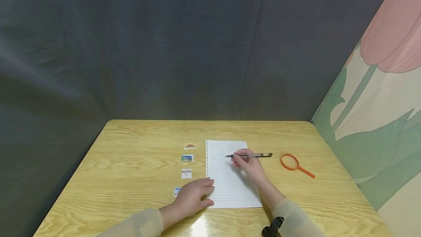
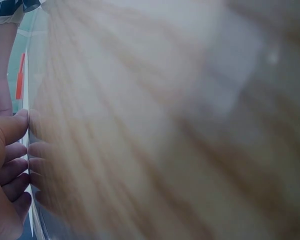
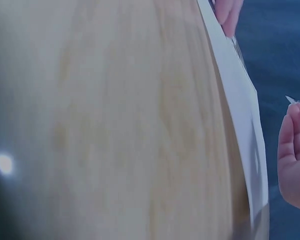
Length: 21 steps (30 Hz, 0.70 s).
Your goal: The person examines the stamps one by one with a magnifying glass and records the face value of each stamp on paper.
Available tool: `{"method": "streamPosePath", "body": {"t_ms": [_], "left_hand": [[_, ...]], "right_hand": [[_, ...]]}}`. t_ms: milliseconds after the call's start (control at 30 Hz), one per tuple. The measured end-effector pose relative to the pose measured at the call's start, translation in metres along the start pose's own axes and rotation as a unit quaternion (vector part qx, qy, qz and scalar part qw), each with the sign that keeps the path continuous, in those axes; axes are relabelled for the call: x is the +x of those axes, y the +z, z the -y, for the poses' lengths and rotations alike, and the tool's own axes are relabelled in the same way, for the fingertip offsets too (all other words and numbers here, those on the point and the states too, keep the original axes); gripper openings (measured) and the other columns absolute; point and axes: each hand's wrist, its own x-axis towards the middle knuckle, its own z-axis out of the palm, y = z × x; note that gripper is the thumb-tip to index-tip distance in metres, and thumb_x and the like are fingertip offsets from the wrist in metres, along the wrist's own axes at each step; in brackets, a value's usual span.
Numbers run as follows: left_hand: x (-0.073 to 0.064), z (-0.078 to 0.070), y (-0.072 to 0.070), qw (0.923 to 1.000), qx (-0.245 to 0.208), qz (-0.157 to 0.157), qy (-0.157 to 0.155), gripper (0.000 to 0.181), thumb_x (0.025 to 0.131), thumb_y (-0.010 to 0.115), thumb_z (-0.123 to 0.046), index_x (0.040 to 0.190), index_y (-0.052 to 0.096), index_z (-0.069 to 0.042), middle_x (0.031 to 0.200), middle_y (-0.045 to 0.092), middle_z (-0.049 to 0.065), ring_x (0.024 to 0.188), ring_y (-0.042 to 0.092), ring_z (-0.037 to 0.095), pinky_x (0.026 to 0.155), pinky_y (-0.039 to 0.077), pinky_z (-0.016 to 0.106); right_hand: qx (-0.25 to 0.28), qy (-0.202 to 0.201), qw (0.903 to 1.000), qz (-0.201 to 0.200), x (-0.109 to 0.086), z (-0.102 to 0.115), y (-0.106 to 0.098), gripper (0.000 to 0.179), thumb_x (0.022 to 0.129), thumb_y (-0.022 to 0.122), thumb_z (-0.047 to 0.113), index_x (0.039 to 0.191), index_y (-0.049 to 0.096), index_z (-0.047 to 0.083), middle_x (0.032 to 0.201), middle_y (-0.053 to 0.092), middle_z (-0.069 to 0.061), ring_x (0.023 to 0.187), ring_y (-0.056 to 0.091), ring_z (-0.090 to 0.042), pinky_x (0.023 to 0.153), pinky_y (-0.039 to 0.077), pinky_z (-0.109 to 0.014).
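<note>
A lined sheet of paper point(image 1: 230, 189) with punched holes down its left edge lies on the table. Faint handwriting, starting with what looks like "150", runs along its upper part. My right hand point(image 1: 250, 165) pinches a black pen point(image 1: 260, 155) over the sheet, the tip just right of the writing. At the paper's lower left edge rests my left hand point(image 1: 194, 196), its fingers fairly straight and the fingertips on the margin. In the left wrist view, the left fingers point(image 2: 12, 172) lie along the table surface. The right wrist view shows the pen tip point(image 3: 290, 99) beyond the fingertips.
Left of the paper, several small stamp-like pictures stand in a column: a yellowish one point(image 1: 190, 146), a green-blue one point(image 1: 187, 158), a grey one point(image 1: 186, 173) and a blue one point(image 1: 177, 191) partly behind the left hand. An orange magnifying glass point(image 1: 297, 166) lies at right.
</note>
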Motion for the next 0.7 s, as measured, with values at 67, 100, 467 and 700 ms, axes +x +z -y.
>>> {"method": "streamPosePath", "body": {"t_ms": [67, 100, 467, 700], "left_hand": [[0.000, 0.000, 0.000, 1.0000, 0.005, 0.001, 0.001, 0.032, 0.085, 0.077, -0.035, 0.072, 0.053, -0.018, 0.132, 0.063, 0.006, 0.125, 0.057, 0.020, 0.103, 0.047, 0.033], [0.000, 0.000, 0.000, 1.0000, 0.004, 0.000, 0.001, 0.031, 0.085, 0.077, -0.035, 0.073, 0.054, -0.018, 0.132, 0.063, 0.006, 0.125, 0.057, 0.020, 0.104, 0.046, 0.033], [0.000, 0.003, 0.002, 1.0000, -0.005, -0.005, 0.000, 0.021, 0.084, 0.078, -0.034, 0.093, 0.072, -0.015, 0.132, 0.063, 0.005, 0.125, 0.057, 0.019, 0.104, 0.046, 0.033], [0.000, 0.002, 0.002, 1.0000, -0.007, 0.000, -0.003, 0.021, 0.084, 0.078, -0.034, 0.092, 0.071, -0.016, 0.132, 0.063, 0.005, 0.125, 0.057, 0.019, 0.104, 0.046, 0.032]], "right_hand": [[-0.008, 0.007, 0.9999, 0.012, 0.001, 0.000, 0.005, 0.017, 0.096, 0.062, -0.001, 0.108, 0.059, -0.012, 0.093, 0.070, -0.018, 0.087, 0.069, -0.027, 0.076, 0.060, -0.030], [-0.018, 0.006, 0.9997, 0.016, 0.001, -0.001, 0.007, 0.018, 0.095, 0.063, 0.000, 0.109, 0.060, -0.011, 0.094, 0.070, -0.017, 0.089, 0.069, -0.028, 0.076, 0.059, -0.030], [-0.139, -0.049, 0.9887, 0.028, 0.005, -0.015, 0.033, 0.011, 0.087, 0.074, 0.005, 0.095, 0.069, 0.004, 0.079, 0.069, -0.003, 0.064, 0.059, -0.008, 0.059, 0.047, -0.019], [-0.157, -0.048, 0.9858, 0.038, 0.009, -0.016, 0.037, 0.008, 0.086, 0.074, 0.004, 0.091, 0.068, 0.007, 0.073, 0.063, 0.002, 0.060, 0.053, -0.009, 0.053, 0.042, -0.018]]}}
